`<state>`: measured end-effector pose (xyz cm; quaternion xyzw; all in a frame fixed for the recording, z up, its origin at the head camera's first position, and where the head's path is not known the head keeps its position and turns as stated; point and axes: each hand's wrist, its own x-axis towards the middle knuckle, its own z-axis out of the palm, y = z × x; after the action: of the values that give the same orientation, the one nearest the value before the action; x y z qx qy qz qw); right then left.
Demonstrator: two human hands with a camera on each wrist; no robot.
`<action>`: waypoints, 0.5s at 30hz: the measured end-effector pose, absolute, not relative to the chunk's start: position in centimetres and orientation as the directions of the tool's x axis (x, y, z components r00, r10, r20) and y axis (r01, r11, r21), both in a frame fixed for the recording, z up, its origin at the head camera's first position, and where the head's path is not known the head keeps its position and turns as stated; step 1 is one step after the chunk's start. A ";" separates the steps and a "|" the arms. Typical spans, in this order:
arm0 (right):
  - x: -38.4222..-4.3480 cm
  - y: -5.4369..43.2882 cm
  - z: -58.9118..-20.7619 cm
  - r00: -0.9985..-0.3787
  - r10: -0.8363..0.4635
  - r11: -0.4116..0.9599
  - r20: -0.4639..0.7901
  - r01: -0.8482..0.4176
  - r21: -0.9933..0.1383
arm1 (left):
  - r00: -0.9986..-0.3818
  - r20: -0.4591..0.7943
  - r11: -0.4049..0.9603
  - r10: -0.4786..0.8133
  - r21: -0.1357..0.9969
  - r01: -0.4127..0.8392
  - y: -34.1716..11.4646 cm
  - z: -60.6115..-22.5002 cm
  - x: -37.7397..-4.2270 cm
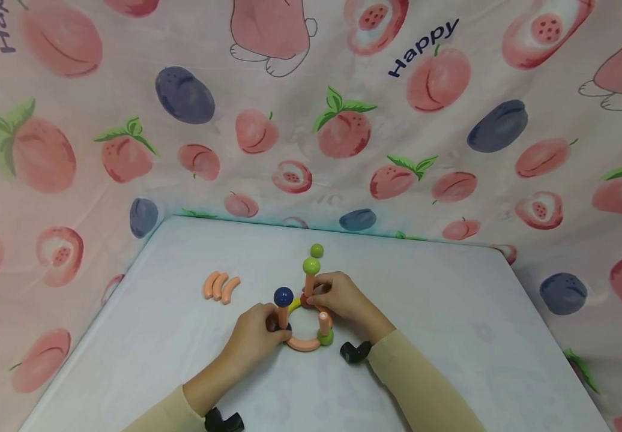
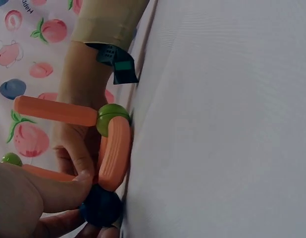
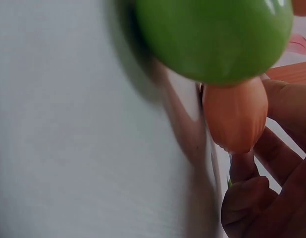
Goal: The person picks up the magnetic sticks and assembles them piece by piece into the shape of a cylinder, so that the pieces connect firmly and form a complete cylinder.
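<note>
A ring of curved orange rods [image 1: 304, 344] and a yellow curved rod [image 1: 294, 304], joined by balls, lies on the white table. My left hand [image 1: 257, 330] pinches the dark blue joint ball [image 2: 101, 206] at its left side; an upright rod there carries another dark blue ball [image 1: 283, 296]. At the back, my right hand [image 1: 340, 294] grips around the red joint ball [image 1: 305, 300], its fingers partly hiding it. The upright rod [image 1: 309, 284] above bears a light green ball [image 1: 311, 265]. A bare-topped upright rod [image 1: 324, 324] stands on the green joint ball [image 3: 217, 39] at front right.
Several curved orange rods [image 1: 217, 286] lie loose to the left. Behind the ring sits a loose green ball [image 1: 317, 250]. Black wrist devices [image 1: 355, 352] hang at both sleeves. A fruit-patterned cloth [image 1: 289, 132] rises beyond the table's back edge.
</note>
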<state>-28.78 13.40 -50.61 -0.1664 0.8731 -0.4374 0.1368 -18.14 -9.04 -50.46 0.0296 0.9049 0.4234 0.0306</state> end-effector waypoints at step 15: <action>-29.1 13.5 -50.8 -0.894 -0.435 0.545 -0.105 -0.168 -0.822 | -0.999 -0.016 0.586 -0.038 0.810 -0.036 -14.3 -47.3 -20.6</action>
<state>-29.10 13.54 -50.80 -0.1740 0.8659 -0.4442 0.1500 -20.57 -14.31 -47.31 -0.0208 0.8904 0.4546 -0.0015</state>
